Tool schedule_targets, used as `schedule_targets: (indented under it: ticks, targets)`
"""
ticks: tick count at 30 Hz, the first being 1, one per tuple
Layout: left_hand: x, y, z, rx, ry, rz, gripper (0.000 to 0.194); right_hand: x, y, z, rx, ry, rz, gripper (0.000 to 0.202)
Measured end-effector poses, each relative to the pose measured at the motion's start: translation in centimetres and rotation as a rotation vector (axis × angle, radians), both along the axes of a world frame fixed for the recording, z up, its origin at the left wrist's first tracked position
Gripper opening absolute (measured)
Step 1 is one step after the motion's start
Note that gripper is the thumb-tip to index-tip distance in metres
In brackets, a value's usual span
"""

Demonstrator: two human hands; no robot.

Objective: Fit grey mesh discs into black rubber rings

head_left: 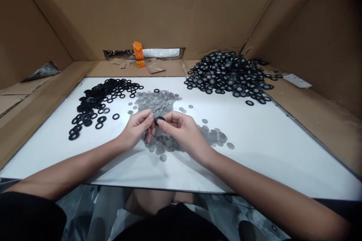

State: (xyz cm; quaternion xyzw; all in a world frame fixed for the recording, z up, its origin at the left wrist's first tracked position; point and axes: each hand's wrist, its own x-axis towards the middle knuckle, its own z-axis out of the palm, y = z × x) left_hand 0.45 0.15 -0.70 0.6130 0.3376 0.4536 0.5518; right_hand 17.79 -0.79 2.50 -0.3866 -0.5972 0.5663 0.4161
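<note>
My right hand (pixel 181 128) pinches a black ring (pixel 160 120) between thumb and fingers, over a spread of grey discs (pixel 158 101) on the white board (pixel 266 147). Just left of the ring, my left hand (pixel 141 126) is closed, thumb against the fingers; what it holds, if anything, is too small to make out. Loose black rings (pixel 97 96) lie in a heap at the left. At the back right is a larger pile of black rings with grey centres (pixel 226 73).
Cardboard walls (pixel 169 11) enclose the board at the back and sides. An orange box (pixel 138 53) stands by a slot in the back wall. A white label (pixel 296 80) lies on the right cardboard ledge, and a plastic bag (pixel 43 71) is at the left.
</note>
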Motion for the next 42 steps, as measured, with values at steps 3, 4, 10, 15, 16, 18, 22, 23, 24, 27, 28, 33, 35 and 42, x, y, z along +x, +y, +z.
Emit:
schedule_targets:
  ticks: [3,4,10,15,16,18,22,23,24,27,28,33,35,42]
  targets:
    - [0.1,0.0,0.2,0.044,-0.01,0.002,0.034,0.0,0.2,0.1,-0.054,0.076,-0.004,0.016]
    - [0.2,-0.1,0.3,0.056,0.008,-0.004,0.033,0.0,0.2,0.1,-0.066,0.089,-0.002,0.016]
    - [0.6,-0.5,0.3,0.041,0.038,0.023,0.03,-0.1,0.2,-0.4,-0.04,0.07,-0.01,0.016]
    - [0.8,-1.0,0.2,0.168,0.022,0.106,0.028,-0.5,-0.5,-0.3,0.085,-0.008,-0.11,0.017]
    - [0.8,-1.0,0.2,0.188,0.025,0.112,0.027,-0.5,-0.7,-0.3,0.096,0.0,-0.103,0.018]
    - [0.7,-1.1,0.1,0.201,0.028,0.112,0.026,-0.6,-0.8,-0.2,0.105,0.022,-0.091,0.018]
    - [0.5,-0.8,0.0,0.131,-0.011,0.049,0.025,-0.6,-0.6,0.1,0.049,0.067,-0.063,0.017]
    - [0.4,-0.7,0.0,0.104,-0.027,0.02,0.024,-0.5,-0.5,0.1,0.029,0.079,-0.051,0.017]
    - [0.4,-0.6,0.1,0.08,-0.042,-0.007,0.024,-0.5,-0.5,0.1,0.013,0.088,-0.038,0.017]
    - [0.3,-0.5,0.1,0.039,-0.049,-0.044,0.025,-0.5,-0.4,0.0,-0.012,0.097,-0.004,0.019]
    - [0.4,-0.5,0.1,0.03,-0.037,-0.042,0.026,-0.5,-0.3,0.0,-0.016,0.104,0.003,0.02]
    - [0.3,-0.5,0.1,-0.006,0.034,-0.035,0.03,0.1,0.5,-0.1,-0.108,0.095,0.069,0.019]
    - [0.1,-0.4,0.2,-0.03,0.05,-0.065,0.032,0.6,1.1,0.1,-0.137,-0.002,0.133,0.018]
    - [-0.1,-0.3,0.5,-0.087,0.132,-0.14,0.036,1.7,2.1,0.0,-0.194,-0.095,0.254,0.02]
